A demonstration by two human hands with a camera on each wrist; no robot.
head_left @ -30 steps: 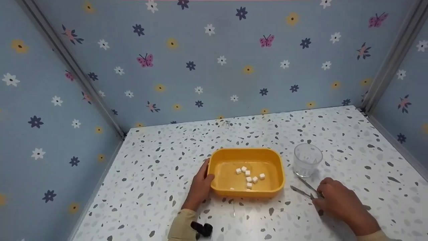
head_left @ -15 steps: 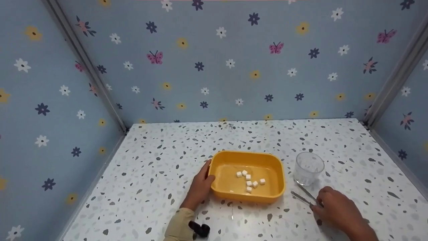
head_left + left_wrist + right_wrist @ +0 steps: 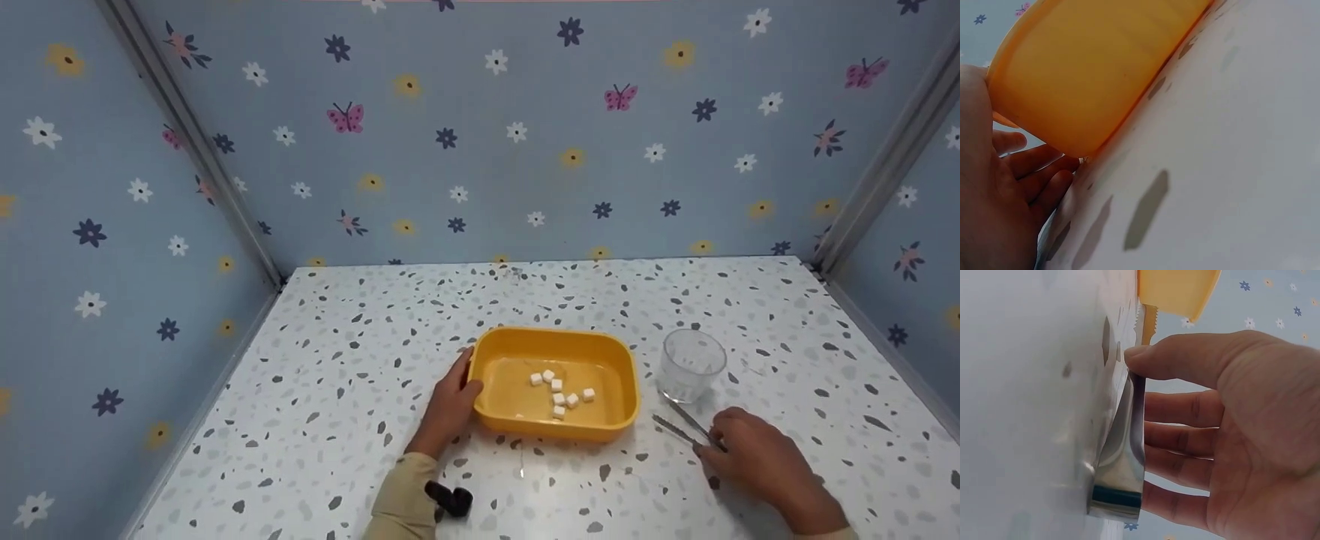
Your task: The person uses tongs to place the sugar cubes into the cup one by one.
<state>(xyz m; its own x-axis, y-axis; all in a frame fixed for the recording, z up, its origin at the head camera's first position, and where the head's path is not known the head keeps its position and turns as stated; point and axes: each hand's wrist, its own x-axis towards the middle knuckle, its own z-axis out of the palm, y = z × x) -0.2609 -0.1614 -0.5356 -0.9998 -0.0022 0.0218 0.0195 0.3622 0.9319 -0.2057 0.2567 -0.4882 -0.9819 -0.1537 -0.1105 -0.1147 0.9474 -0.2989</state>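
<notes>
yellow tray (image 3: 501, 391): white cubes (image 3: 556, 385) inside | glass (image 3: 691, 366): upright, near tongs (image 3: 1120, 458)

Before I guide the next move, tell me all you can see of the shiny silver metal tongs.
The shiny silver metal tongs look like one bent strip with two arms, toothed edges toward the tips and a dark band near the bend. The bare right hand holds them between thumb and fingers, arms apart, nothing between the tips, low over the speckled white table, one tip close to the clear round glass-like cup. Whether they touch table or cup, I can't tell.
</notes>
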